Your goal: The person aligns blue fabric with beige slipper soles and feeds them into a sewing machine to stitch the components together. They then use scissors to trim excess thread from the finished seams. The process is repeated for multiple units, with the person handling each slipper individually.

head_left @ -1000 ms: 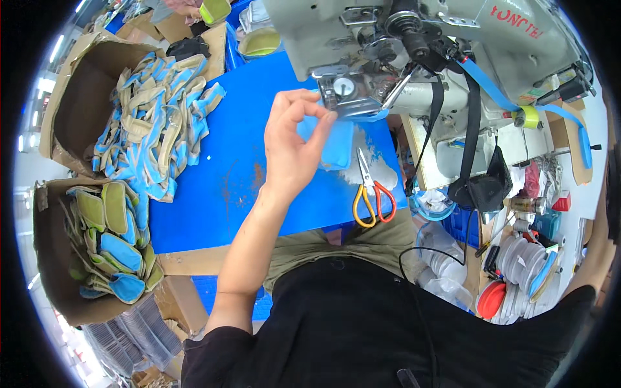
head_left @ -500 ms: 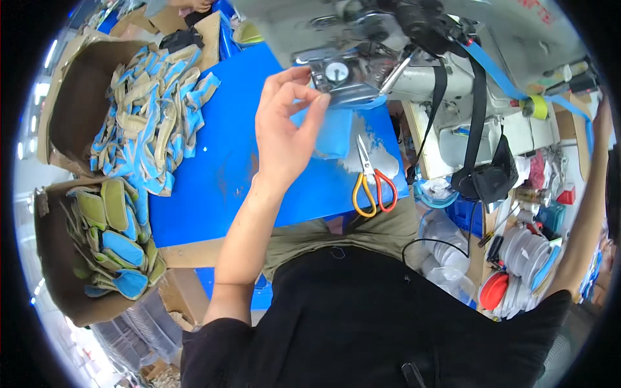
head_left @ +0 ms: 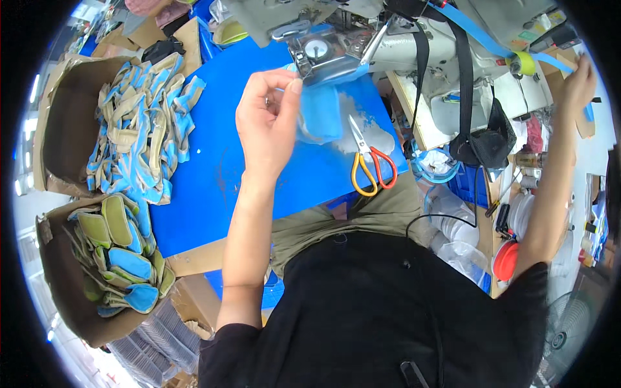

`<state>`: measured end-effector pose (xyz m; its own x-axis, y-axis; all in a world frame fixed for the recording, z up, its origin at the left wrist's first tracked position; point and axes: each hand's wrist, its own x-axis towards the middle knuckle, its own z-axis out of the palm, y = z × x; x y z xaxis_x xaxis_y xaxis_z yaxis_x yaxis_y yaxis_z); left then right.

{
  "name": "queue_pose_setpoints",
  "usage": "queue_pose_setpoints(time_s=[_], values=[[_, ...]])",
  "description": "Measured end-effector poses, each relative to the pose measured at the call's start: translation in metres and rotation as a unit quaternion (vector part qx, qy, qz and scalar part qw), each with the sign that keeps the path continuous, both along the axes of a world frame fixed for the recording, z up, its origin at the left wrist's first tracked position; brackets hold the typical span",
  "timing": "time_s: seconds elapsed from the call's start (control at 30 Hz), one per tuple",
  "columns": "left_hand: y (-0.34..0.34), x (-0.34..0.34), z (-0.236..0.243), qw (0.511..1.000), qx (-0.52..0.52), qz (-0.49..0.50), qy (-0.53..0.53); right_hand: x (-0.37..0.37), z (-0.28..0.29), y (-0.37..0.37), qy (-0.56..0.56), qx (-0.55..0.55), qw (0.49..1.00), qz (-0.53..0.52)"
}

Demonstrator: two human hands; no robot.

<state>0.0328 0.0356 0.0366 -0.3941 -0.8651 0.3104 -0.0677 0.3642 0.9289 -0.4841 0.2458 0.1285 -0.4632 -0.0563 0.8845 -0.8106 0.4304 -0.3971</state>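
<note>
The left hand (head_left: 267, 126) is bringing thumb and forefinger together at the sewing machine (head_left: 404, 52), a scrap of blue showing by the tips; whether it's gripping, I can't tell! Far right, the right hand (head_left: 577, 84) is reaching up beside a blue strip (head_left: 475, 33), its grip unclear. The blue piece (head_left: 321, 115) is sitting under the machine's head, over the blue table (head_left: 217, 216). Scissors (head_left: 364, 147) are lying nearby, and blue-and-beige bands (head_left: 145, 129) are heaping up leftward.
</note>
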Motion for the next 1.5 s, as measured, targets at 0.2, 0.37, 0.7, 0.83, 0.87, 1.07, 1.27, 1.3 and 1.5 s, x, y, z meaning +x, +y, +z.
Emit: queue_pose_setpoints(time_s=[0.2,0.37,0.7,0.83,0.87,1.07,1.27,1.3,1.5], values=[[0.001,0.003,0.005,0.998,-0.02,-0.027,-0.055,0.348,-0.168,0.005,-0.27,0.235,0.821,0.445],[0.002,0.005,0.004,0.999,0.022,-0.04,0.021,0.383,-0.095,-0.065,-0.263,0.209,0.814,0.473],[-0.001,0.0,0.009,0.995,0.04,-0.073,0.056,0.371,-0.071,-0.101,-0.192,0.356,0.817,0.412],[0.007,0.0,0.016,0.994,0.061,-0.085,0.03,0.373,-0.077,-0.099,-0.287,0.269,0.781,0.485],[0.008,0.002,0.017,0.994,0.066,-0.089,0.024,0.377,-0.09,-0.088,-0.263,0.233,0.804,0.48],[0.009,0.014,0.021,0.98,0.118,-0.154,0.043,0.38,-0.2,0.012,-0.213,0.434,0.808,0.336],[0.003,0.019,0.023,0.977,0.105,-0.181,0.043,0.371,-0.212,0.008,-0.338,0.523,0.737,0.261],[0.002,0.018,0.024,0.976,0.111,-0.179,0.05,0.368,-0.211,0.009,-0.345,0.53,0.728,0.264],[-0.004,0.022,0.017,0.979,0.091,-0.178,0.043,0.362,-0.122,0.041,-0.702,0.219,0.405,0.544]])
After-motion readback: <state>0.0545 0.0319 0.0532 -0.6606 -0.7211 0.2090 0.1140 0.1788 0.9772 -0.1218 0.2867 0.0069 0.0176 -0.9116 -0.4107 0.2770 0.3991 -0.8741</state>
